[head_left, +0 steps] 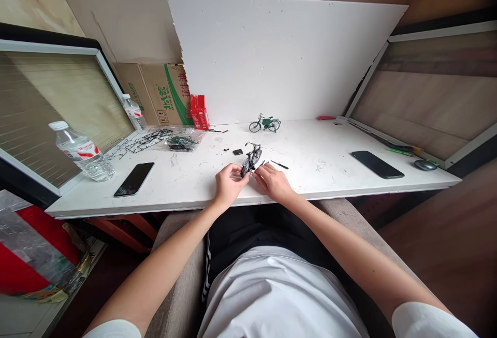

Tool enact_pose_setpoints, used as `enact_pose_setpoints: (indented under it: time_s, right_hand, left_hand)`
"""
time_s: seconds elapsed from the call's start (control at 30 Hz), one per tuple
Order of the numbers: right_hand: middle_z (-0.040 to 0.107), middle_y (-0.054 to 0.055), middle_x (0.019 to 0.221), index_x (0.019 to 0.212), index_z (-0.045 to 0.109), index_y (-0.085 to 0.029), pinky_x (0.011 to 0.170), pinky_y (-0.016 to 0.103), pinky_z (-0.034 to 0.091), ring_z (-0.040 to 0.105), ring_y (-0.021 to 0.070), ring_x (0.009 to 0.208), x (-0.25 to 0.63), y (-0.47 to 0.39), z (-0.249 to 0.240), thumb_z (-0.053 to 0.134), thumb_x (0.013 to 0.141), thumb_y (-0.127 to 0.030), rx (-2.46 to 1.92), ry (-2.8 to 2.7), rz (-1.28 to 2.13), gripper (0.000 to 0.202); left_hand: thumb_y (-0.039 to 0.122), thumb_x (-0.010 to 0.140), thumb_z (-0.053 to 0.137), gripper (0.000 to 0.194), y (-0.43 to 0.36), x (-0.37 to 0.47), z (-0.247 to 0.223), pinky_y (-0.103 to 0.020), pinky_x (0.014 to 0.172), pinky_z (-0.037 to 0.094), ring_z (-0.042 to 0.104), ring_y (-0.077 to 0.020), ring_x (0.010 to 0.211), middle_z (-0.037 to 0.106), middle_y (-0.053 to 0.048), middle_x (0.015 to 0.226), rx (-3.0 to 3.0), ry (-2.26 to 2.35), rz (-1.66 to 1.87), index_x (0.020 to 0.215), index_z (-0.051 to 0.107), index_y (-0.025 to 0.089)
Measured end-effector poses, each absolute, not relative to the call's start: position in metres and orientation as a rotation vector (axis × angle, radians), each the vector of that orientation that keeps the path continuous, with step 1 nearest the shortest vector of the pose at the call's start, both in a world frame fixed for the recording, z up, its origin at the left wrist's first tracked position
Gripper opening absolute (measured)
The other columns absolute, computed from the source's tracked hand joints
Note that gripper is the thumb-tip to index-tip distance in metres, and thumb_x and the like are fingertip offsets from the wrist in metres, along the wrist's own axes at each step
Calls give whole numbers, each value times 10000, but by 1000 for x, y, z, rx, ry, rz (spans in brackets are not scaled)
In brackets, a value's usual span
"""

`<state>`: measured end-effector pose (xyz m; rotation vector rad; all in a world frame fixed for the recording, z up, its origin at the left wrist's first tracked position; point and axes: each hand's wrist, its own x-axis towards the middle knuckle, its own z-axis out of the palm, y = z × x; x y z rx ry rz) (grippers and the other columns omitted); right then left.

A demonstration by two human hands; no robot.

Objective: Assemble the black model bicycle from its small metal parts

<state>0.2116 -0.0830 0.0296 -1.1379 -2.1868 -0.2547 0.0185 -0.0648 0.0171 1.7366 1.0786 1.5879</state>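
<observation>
A small black model bicycle (252,158) is held near the front edge of the white table. My left hand (230,182) is closed around its lower near end from the left, and its handlebar end points away from me. At the right of that same end, my right hand (274,180) has its fingers pinched close to the wheel. Whatever sits between those fingertips is too small to make out. Just beyond the hands lie a small black flat part (237,152) and a thin black stick (279,164). Tiny dark bits are scattered around them.
A green model bicycle (265,123) stands at the back before a white board (287,58). Leftward are a bag of parts (184,140), black part frames (149,140), a water bottle (83,151) and a phone (134,179). Another phone (377,164) and a mouse (426,165) lie right.
</observation>
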Motion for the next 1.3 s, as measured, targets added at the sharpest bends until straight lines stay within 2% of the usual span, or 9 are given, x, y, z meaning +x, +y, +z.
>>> enact_pose_setpoints:
  time_s: [0.17, 0.37, 0.6, 0.8, 1.07, 1.2, 1.3]
  right_hand:
    - [609, 67, 747, 780, 525, -221, 616, 324, 347, 537, 212, 786, 213, -82, 29, 352, 1137, -359, -1158, -2213, -278, 420]
    - [692, 86, 905, 1024, 603, -222, 638, 330, 405, 590, 244, 936, 212, -85, 31, 447, 1109, -355, -1145, -2173, -204, 222]
    - [644, 83, 799, 851, 586, -226, 686, 344, 422, 556, 247, 903, 212, -82, 28, 388, 1122, -313, -1146, -2206, -257, 347]
    - [683, 87, 897, 1020, 623, -213, 719, 358, 450, 570, 257, 959, 212, -83, 28, 485, 1095, -353, -1128, -2147, -237, 210]
    - [663, 85, 835, 902, 613, -227, 752, 362, 455, 561, 259, 937, 212, -82, 28, 418, 1114, -303, -1124, -2192, -252, 298]
    - [683, 104, 900, 1031, 644, -217, 776, 393, 485, 583, 280, 958, 212, -85, 29, 422, 1108, -348, -1159, -2162, -225, 269]
    - [697, 123, 979, 1131, 647, -220, 850, 445, 512, 599, 307, 1023, 208, -92, 38, 444, 1094, -396, -1127, -2078, -134, 272]
  left_hand:
    - [325, 760, 836, 239, -66, 20, 17, -244, 632, 603, 706, -163, 726, 734, -55, 842, 1783, 1073, 1619, 845, 658, 190]
    - [325, 763, 836, 231, -64, 19, 16, -260, 640, 606, 712, -171, 731, 742, -56, 838, 1740, 1090, 1637, 847, 667, 193]
    - [296, 760, 835, 211, -63, 19, 14, -271, 663, 605, 708, -166, 714, 744, -50, 824, 1758, 1084, 1622, 833, 666, 193]
    - [304, 765, 834, 217, -63, 19, 16, -269, 669, 593, 711, -168, 717, 740, -50, 823, 1754, 1103, 1622, 833, 662, 191]
    - [298, 773, 822, 202, -64, 19, 15, -270, 671, 589, 702, -166, 719, 742, -50, 832, 1775, 1090, 1595, 833, 659, 196]
    - [302, 767, 827, 203, -64, 19, 15, -275, 671, 591, 697, -167, 712, 737, -46, 820, 1764, 1079, 1604, 829, 662, 201]
    - [304, 766, 828, 204, -65, 19, 17, -275, 670, 590, 696, -167, 708, 731, -43, 811, 1756, 1079, 1613, 821, 661, 201]
